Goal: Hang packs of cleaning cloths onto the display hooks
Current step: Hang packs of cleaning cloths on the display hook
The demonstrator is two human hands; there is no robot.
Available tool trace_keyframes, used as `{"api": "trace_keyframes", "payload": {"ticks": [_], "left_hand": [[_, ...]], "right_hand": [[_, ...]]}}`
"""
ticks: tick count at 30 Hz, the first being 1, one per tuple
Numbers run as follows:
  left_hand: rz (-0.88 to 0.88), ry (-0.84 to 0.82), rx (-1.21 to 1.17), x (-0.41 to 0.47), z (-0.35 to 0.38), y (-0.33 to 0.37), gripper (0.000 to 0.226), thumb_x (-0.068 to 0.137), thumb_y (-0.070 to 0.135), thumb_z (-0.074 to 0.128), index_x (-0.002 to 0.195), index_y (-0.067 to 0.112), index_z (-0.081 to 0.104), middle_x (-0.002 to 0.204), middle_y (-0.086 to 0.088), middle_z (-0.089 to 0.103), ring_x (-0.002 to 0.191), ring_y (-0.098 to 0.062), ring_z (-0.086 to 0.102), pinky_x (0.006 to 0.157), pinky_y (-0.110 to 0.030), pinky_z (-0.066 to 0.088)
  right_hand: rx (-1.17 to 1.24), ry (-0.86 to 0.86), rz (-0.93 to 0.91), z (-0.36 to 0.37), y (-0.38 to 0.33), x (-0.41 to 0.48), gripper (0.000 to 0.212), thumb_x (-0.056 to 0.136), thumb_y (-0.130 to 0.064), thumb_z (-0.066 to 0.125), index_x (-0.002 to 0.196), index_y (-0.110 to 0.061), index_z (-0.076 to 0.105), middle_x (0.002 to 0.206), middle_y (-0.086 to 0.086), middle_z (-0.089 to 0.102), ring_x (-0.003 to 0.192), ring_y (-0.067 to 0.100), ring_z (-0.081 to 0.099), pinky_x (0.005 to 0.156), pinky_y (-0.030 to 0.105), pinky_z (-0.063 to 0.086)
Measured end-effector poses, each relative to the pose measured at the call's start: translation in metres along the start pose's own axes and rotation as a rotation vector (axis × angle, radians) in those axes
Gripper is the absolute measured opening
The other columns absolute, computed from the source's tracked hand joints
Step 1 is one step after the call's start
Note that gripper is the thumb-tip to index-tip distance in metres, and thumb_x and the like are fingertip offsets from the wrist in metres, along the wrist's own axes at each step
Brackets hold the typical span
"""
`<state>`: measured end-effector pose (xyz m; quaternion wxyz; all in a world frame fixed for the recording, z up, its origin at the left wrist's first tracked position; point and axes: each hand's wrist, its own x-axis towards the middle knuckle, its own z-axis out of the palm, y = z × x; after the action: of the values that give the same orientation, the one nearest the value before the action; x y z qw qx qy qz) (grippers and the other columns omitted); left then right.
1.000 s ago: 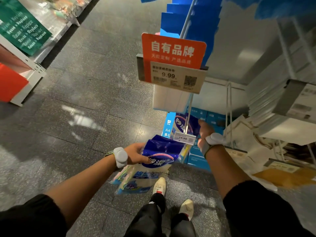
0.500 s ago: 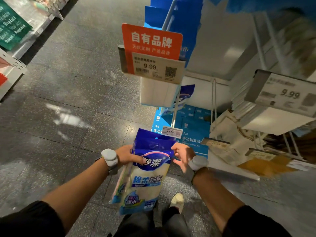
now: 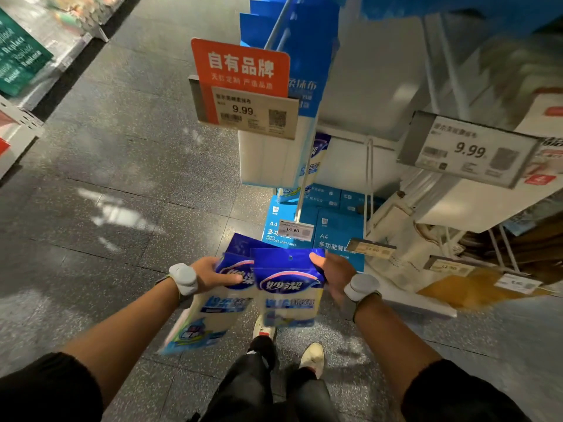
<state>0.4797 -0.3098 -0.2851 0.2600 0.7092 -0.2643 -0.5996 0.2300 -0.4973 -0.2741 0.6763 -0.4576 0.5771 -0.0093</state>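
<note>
Right hand (image 3: 332, 275) pinches one pack (image 3: 288, 289) by its corner, keeping the hang-hole free; left hand (image 3: 213, 274) grips the spare packs (image 3: 210, 315)

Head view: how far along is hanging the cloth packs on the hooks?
Done: one hung pack sits back on the hook tagged 14.90. In hand: the right hand pinches a single pack by its top; the left hand grips a stack of packs. Left: hanging all of those.

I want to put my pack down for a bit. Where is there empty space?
Bare grey floor lies left of the hanging packs, up to the far shelf. Right of the blue paper boxes it is crowded: bags, price tags.
</note>
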Motion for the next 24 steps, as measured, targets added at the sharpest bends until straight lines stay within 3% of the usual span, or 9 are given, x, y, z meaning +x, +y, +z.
{"api": "trace_keyframes", "payload": {"ticks": [2,5,8,10,12,15,19,23,24], "left_hand": [[-0.041,0.086,0.034,0.0,-0.009,-0.009,0.024,0.084,0.014,0.082,0.107,0.014,0.075,0.08,0.009,0.078,0.072,-0.003,0.072,0.071,-0.02,0.057],[-0.127,0.136,0.1,0.001,-0.02,-0.016,0.034,0.069,0.023,0.091,0.1,0.013,0.079,0.09,-0.007,0.08,0.082,-0.021,0.074,0.083,-0.037,0.06],[-0.159,0.077,0.204,0.002,-0.018,-0.011,0.041,0.059,0.028,0.087,0.096,0.01,0.08,0.088,-0.011,0.079,0.085,-0.03,0.074,0.078,-0.039,0.06],[-0.123,0.006,0.272,0.003,-0.009,-0.001,0.029,0.07,0.017,0.085,0.098,0.011,0.079,0.089,-0.009,0.079,0.087,-0.03,0.075,0.078,-0.039,0.061],[-0.095,-0.034,0.309,0.008,0.001,0.01,0.027,0.075,0.014,0.084,0.101,0.009,0.078,0.093,-0.01,0.079,0.09,-0.031,0.074,0.083,-0.042,0.06],[-0.058,-0.07,0.325,0.016,0.011,0.025,0.03,0.078,0.019,0.083,0.106,0.013,0.077,0.097,-0.005,0.079,0.093,-0.025,0.074,0.088,-0.039,0.061],[0.0,-0.059,0.311,0.026,0.016,0.038,0.031,0.08,0.015,0.081,0.11,0.011,0.075,0.096,-0.002,0.078,0.086,-0.02,0.073,0.08,-0.028,0.059],[0.001,-0.049,0.295,0.033,0.013,0.04,0.03,0.081,0.012,0.08,0.111,0.008,0.075,0.091,-0.002,0.078,0.084,-0.018,0.074,0.077,-0.024,0.058],[-0.001,-0.05,0.293,0.033,0.011,0.04,0.029,0.082,0.011,0.079,0.11,0.008,0.075,0.086,0.003,0.077,0.08,-0.013,0.072,0.072,-0.019,0.056]], "right_hand": [[-0.208,0.075,-0.047,-0.007,0.002,0.002,0.028,0.096,-0.028,0.061,0.079,-0.007,0.069,0.079,0.01,0.07,0.072,0.027,0.064,0.079,0.044,0.052],[-0.344,0.146,-0.075,-0.01,-0.002,0.003,0.027,0.098,-0.025,0.057,0.084,-0.003,0.064,0.081,0.014,0.06,0.078,0.026,0.053,0.07,0.037,0.04],[-0.434,0.165,-0.078,-0.009,-0.013,0.012,0.03,0.103,-0.025,0.047,0.094,-0.002,0.062,0.092,0.021,0.059,0.085,0.031,0.051,0.068,0.034,0.035],[-0.318,0.155,-0.068,-0.004,-0.02,0.017,0.039,0.102,-0.032,0.048,0.117,-0.001,0.065,0.118,0.024,0.064,0.107,0.038,0.06,0.091,0.04,0.048],[-0.164,0.162,-0.021,-0.003,-0.024,0.025,0.048,0.093,-0.043,0.055,0.122,-0.005,0.066,0.127,0.019,0.066,0.12,0.037,0.06,0.104,0.048,0.049],[0.055,0.174,0.018,-0.003,-0.026,0.045,0.035,0.078,-0.046,0.063,0.094,-0.016,0.072,0.116,0.017,0.072,0.104,0.036,0.069,0.098,0.054,0.053],[0.203,0.186,0.059,0.009,-0.038,0.056,0.028,0.096,-0.031,0.06,0.083,-0.009,0.072,0.084,0.01,0.077,0.089,0.036,0.072,0.095,0.056,0.055],[0.079,0.186,0.081,0.011,-0.046,0.053,0.029,0.098,-0.034,0.056,0.105,-0.009,0.069,0.125,0.019,0.067,0.114,0.041,0.064,0.102,0.053,0.05],[0.035,0.187,0.078,0.011,-0.049,0.046,0.024,0.097,-0.033,0.056,0.101,-0.014,0.069,0.131,0.021,0.064,0.12,0.04,0.061,0.104,0.052,0.05]]}}
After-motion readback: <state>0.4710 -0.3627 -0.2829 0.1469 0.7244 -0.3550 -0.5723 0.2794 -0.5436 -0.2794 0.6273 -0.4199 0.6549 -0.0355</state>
